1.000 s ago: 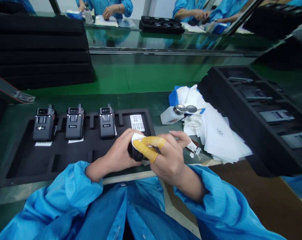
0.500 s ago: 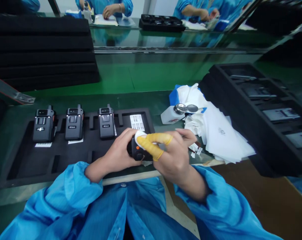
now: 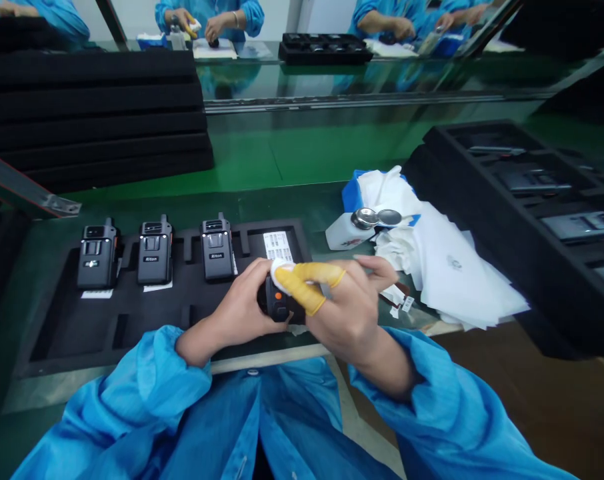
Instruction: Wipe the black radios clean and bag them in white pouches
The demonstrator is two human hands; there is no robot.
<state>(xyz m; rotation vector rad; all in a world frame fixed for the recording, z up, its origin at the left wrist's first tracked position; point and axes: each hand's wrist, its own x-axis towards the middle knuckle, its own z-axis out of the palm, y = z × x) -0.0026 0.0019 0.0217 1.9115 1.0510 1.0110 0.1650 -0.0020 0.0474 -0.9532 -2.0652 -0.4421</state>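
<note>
My left hand is wrapped round a small black radio with an orange side button, held over the near right part of a black foam tray. My right hand, with yellow finger cots on two fingers, pinches a small white wipe against the radio's top. Three more black radios stand upright in the tray's back row. A white label lies in the slot at the tray's back right.
A white bottle with a metal cap and a heap of white cloths lie to the right. A black tray with parts sits far right. Stacked black foam trays stand back left. Other people in blue sleeves work across the bench.
The radio has turned in my hands, so its side with the orange button now shows. The wipe under my right fingers has shifted slightly across the radio's top.
</note>
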